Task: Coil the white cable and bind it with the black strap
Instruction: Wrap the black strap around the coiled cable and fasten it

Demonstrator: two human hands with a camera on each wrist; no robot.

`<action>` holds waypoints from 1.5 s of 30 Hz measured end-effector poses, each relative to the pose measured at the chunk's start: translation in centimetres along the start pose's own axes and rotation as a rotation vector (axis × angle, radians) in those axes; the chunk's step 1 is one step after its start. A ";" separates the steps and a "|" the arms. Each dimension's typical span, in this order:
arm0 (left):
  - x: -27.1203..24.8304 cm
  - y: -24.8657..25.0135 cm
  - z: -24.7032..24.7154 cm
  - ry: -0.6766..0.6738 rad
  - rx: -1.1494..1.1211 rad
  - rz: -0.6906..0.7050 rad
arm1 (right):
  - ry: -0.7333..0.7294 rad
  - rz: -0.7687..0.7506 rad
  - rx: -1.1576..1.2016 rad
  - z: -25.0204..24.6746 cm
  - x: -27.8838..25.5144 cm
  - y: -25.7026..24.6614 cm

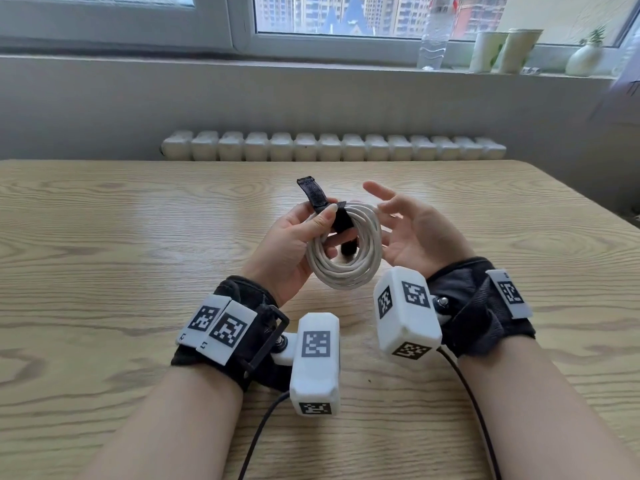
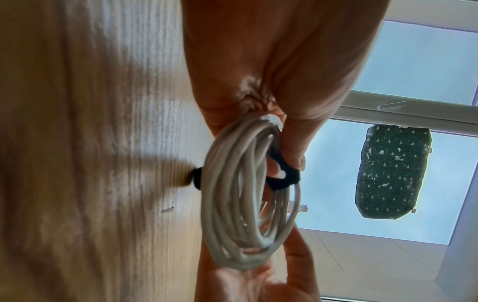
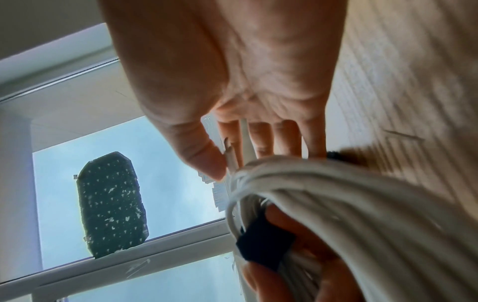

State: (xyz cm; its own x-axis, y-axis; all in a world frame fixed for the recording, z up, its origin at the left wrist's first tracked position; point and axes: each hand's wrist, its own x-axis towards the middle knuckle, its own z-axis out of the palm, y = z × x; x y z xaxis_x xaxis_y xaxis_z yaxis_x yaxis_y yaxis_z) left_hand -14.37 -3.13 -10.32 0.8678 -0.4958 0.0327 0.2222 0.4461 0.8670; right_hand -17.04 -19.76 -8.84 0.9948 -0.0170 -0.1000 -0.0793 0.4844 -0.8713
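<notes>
Your left hand (image 1: 291,244) holds the cable (image 1: 346,251) up off the table (image 1: 104,237), the coil standing roughly on edge between your two palms. The fingers are curled through the middle of the coil and the thumb presses down on the strap (image 1: 341,218) where it crosses the upper left of the loops, so both cable and strap are pinned in that one grip. From the left wrist view the strap (image 2: 282,179) shows as a black band round one side of the bundle (image 2: 248,192), under your fingertip. Just past your thumb, the free end of the strap sticks up and away from you, unfastened.

Your right hand (image 1: 412,230) is on the far side of the coil from the grip, palm facing it, fingers straight and spread, curled round nothing. In the right wrist view the fingers (image 3: 287,134) reach past the top edge of the cable (image 3: 349,204); whether they touch it you cannot tell.

Beyond the table lie a radiator (image 1: 332,147) and a window sill (image 1: 311,64) with a bottle (image 1: 433,39), cups (image 1: 505,50) and a vase (image 1: 585,57)
</notes>
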 end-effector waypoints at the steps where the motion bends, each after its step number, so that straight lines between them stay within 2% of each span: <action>1: 0.0 0.0 0.0 -0.004 -0.010 -0.007 | 0.007 0.003 -0.015 -0.1 0.1 0.1; 10: 0.0 0.2 -0.5 -0.029 -0.158 -0.038 | 0.033 0.020 -0.177 -0.1 0.0 0.4; 14: 0.2 0.1 -0.7 -0.021 -0.221 -0.048 | 0.143 -0.010 -0.448 -0.3 0.1 0.7; 16: 0.3 0.1 -0.8 -0.014 -0.258 -0.049 | 0.195 0.010 -0.514 -0.2 0.1 0.9; 19: 0.3 0.1 -0.8 -0.023 -0.287 -0.043 | 0.142 0.102 -0.561 0.3 0.2 1.1; 22: 0.2 0.1 -0.6 -0.068 -0.281 -0.040 | 0.103 0.158 -0.528 0.6 0.2 1.3; 28: 0.2 0.0 -0.4 -0.124 -0.243 -0.061 | 0.146 0.183 -0.343 0.6 0.2 1.1; 39: -0.2 0.5 -0.2 -0.226 -0.053 -0.192 | 0.367 -0.030 -0.098 -0.1 -0.2 -1.1; 42: -0.3 0.6 0.1 -0.226 0.064 -0.200 | 0.359 -0.049 -0.078 0.0 -0.4 -1.6; 45: -0.3 0.4 0.4 -0.125 0.241 -0.147 | 0.296 -0.091 -0.158 0.4 -0.6 -1.4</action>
State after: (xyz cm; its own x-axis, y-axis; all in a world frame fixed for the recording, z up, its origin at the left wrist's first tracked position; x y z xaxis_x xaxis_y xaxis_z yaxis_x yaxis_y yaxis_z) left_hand -14.71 -3.08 -9.74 0.7696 -0.6362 -0.0537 0.2163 0.1807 0.9594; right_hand -17.54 -20.01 -7.38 0.9388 -0.3178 -0.1330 -0.0228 0.3280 -0.9444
